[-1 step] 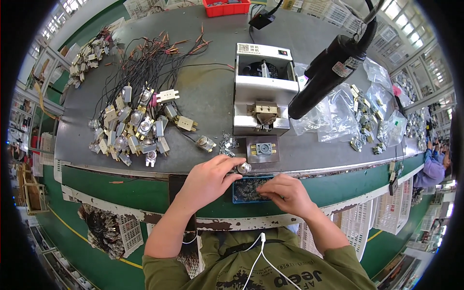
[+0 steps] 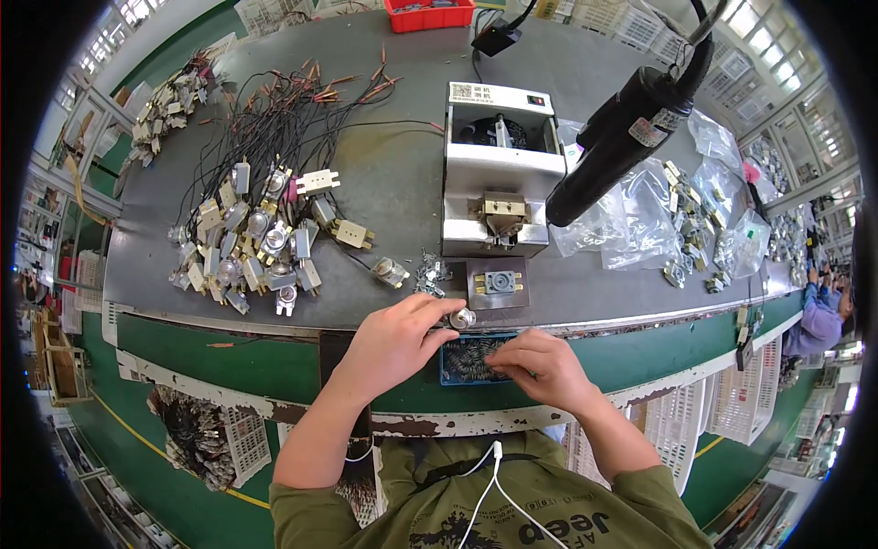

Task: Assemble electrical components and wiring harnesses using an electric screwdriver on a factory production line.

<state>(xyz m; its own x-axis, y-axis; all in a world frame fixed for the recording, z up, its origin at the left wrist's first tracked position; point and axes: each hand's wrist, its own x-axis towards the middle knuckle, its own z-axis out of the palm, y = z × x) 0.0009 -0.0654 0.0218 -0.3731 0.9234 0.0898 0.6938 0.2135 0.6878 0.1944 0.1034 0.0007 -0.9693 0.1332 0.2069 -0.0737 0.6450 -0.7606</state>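
My left hand [image 2: 395, 344] pinches a small round silver metal part [image 2: 462, 318] between thumb and fingers at the bench's front edge. Just to its right, the fingertips of my right hand [image 2: 546, 363] are drawn together over a blue tray [image 2: 443, 377] full of small dark metal pieces [image 2: 468, 357]. Whatever those fingertips hold is too small to make out. Beyond the tray, a grey block with brass terminals [image 2: 498, 282] lies on a square metal plate [image 2: 521, 297]. A heap of small silver bits [image 2: 430, 274] is close to my left fingers.
A metal bench machine [image 2: 503, 174] stands behind the plate, a black cylindrical tool [image 2: 622, 142] hanging beside it. Wired switch units [image 2: 247, 242] pile up on the left. Plastic bags [image 2: 631, 220] and loose parts lie right. A red bin [image 2: 428, 16] sits far back.
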